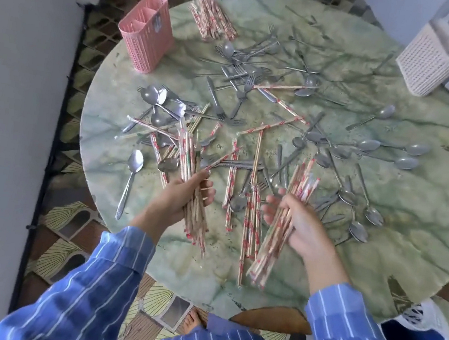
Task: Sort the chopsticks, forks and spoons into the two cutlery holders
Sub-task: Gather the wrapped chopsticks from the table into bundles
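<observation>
A round green marbled counter [414, 229] fills the view. The left hand [180, 201] grips a bundle of wrapped chopsticks [188, 149]; the right hand [299, 226] clutches a second bundle [262, 258]. Loose spoons [408, 163] and forks [242, 93] lie scattered right of the pink holder [148, 31]. The white holder [428, 61] stands well right of it.

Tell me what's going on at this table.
A person in blue striped sleeves stands at a round green table, with wrapped chopsticks in both hands. The left hand grips one bundle of chopsticks, and the right hand holds a second bundle. Forks and spoons lie scattered across the tabletop among loose chopsticks, and a separate chopstick pile lies at the far edge. The pink holder stands far left and the white holder far right, neither near the hands.
</observation>
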`<state>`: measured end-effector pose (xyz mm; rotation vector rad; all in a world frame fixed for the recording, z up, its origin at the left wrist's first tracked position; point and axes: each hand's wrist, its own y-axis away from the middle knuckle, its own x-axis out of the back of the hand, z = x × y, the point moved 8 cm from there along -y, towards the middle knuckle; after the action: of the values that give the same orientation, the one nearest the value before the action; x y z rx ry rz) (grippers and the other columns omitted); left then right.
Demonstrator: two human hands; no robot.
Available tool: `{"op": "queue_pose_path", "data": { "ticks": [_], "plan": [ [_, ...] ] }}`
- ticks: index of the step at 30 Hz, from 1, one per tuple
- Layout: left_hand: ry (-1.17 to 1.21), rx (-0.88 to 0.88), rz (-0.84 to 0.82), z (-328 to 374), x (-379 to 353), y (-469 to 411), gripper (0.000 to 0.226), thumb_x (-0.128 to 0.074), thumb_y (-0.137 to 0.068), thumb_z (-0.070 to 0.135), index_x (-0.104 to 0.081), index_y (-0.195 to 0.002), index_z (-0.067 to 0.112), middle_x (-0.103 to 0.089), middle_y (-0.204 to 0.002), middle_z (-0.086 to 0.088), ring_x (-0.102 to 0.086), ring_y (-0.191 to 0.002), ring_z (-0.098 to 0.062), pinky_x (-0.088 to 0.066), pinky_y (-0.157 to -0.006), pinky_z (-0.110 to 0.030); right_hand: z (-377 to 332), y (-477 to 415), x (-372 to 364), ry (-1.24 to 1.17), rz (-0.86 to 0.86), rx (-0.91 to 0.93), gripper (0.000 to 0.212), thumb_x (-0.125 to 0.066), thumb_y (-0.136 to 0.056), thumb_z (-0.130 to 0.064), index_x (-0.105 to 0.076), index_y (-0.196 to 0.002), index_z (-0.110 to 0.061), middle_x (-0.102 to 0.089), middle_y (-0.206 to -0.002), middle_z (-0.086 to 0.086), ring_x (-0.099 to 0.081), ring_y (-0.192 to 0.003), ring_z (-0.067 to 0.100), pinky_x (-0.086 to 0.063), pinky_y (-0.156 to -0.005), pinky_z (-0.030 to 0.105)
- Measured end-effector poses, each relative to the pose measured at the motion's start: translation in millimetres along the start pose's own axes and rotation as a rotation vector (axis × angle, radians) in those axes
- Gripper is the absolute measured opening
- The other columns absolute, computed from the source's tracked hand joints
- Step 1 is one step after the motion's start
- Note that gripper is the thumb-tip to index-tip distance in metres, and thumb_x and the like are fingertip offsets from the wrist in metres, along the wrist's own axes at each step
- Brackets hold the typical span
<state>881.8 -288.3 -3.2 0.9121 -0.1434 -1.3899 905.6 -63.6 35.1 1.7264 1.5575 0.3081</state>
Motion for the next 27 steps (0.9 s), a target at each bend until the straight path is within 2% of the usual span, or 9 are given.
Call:
{"op": "queue_pose_path", "data": {
  "ticks": [2, 4, 7, 11, 14, 20, 23, 27],
  "plan": [
    [-0.024, 0.001, -0.011, 2.6, -8.6, -4.0, 0.022, -0.058, -0.095, 0.024, -0.062, -0.091, 0.003, -0.07, -0.078, -0.007, -0.069, -0.068, -0.016, -0.058, -0.059, -0.027, -17.8, -10.2, -21.1, -0.093, -0.058, 0.038, 0.014, -0.044, -0.096, -0.003, -0.049, -0.109, -0.008, -0.066, -0.077, 0.008, -0.063, -0.062, 0.02, -0.054, -0.059, 0.033],
    [-0.041, -0.003, -0.004, 3.5, -11.2, -8.5, 0.028, -0.062, -0.092, 0.028, -0.063, -0.096, 0.001, -0.071, -0.084, -0.009, -0.07, -0.072, -0.018, -0.058, -0.059, -0.026, -32.7, -24.0, -38.3, -0.142, -0.061, 0.073, 0.003, -0.049, -0.098, -0.015, -0.051, -0.099, -0.012, -0.061, -0.066, 0.003, -0.056, -0.053, 0.016, -0.05, -0.053, 0.031],
    [0.05, -0.043, 0.034, 0.6, -8.2, -11.8, 0.026, -0.058, -0.094, 0.03, -0.061, -0.095, 0.004, -0.068, -0.079, -0.005, -0.068, -0.066, -0.014, -0.058, -0.06, -0.026, -52.0, -42.0, -61.0, -0.283, -0.021, 0.154, 0.018, -0.054, -0.097, -0.03, -0.05, -0.084, -0.018, -0.046, -0.058, -0.003, -0.043, -0.046, 0.011, -0.04, -0.045, 0.025],
    [0.203, -0.07, 0.16, -4.4, 7.0, -18.7, 0.026, -0.057, -0.093, 0.035, -0.061, -0.089, 0.01, -0.062, -0.072, -0.002, -0.06, -0.058, -0.014, -0.056, -0.053, -0.031, -57.5, -52.2, -91.5, -0.441, 0.004, 0.223, 0.031, -0.055, -0.096, -0.036, -0.044, -0.074, -0.017, -0.037, -0.054, -0.004, -0.035, -0.045, 0.01, -0.037, -0.047, 0.024],
    [0.297, -0.073, 0.185, -2.1, 8.4, -31.1, 0.028, -0.059, -0.089, 0.043, -0.058, -0.08, 0.016, -0.058, -0.074, -0.001, -0.057, -0.064, -0.014, -0.054, -0.056, -0.028, -37.9, -58.9, -112.6, -0.377, -0.034, 0.224, 0.032, -0.058, -0.094, -0.037, -0.046, -0.071, -0.017, -0.039, -0.054, -0.004, -0.039, -0.046, 0.012, -0.041, -0.051, 0.026],
    [0.448, -0.143, 0.135, 33.3, 9.6, -41.4, 0.03, -0.045, -0.1, 0.034, -0.049, -0.076, 0.017, -0.049, -0.062, 0.002, -0.05, -0.051, -0.01, -0.049, -0.05, -0.023, -24.0, -68.5, -132.3, -0.262, -0.042, 0.232, 0.034, -0.054, -0.096, -0.037, -0.043, -0.071, -0.016, -0.044, -0.056, -0.001, -0.05, -0.048, 0.016, -0.049, -0.06, 0.033],
    [0.499, -0.237, 0.196, 69.3, 40.8, -46.1, 0.027, -0.046, -0.101, 0.03, -0.047, -0.077, 0.019, -0.045, -0.063, 0.005, -0.045, -0.05, -0.007, -0.047, -0.051, -0.021, -39.6, -72.8, -127.6, -0.276, 0.019, 0.307, 0.033, -0.051, -0.098, -0.038, -0.044, -0.073, -0.018, -0.043, -0.056, -0.003, -0.041, -0.045, 0.013, -0.042, -0.048, 0.027],
    [0.471, -0.284, 0.215, 121.8, 83.4, -53.4, 0.025, -0.049, -0.1, 0.032, -0.046, -0.077, 0.021, -0.045, -0.059, 0.008, -0.045, -0.05, -0.006, -0.047, -0.052, -0.021, -30.4, -80.6, -131.5, -0.194, 0.228, 0.341, 0.031, -0.054, -0.097, -0.035, -0.048, -0.071, -0.019, -0.04, -0.053, -0.005, -0.034, -0.038, 0.009, -0.027, -0.039, 0.022]
  ]
}}
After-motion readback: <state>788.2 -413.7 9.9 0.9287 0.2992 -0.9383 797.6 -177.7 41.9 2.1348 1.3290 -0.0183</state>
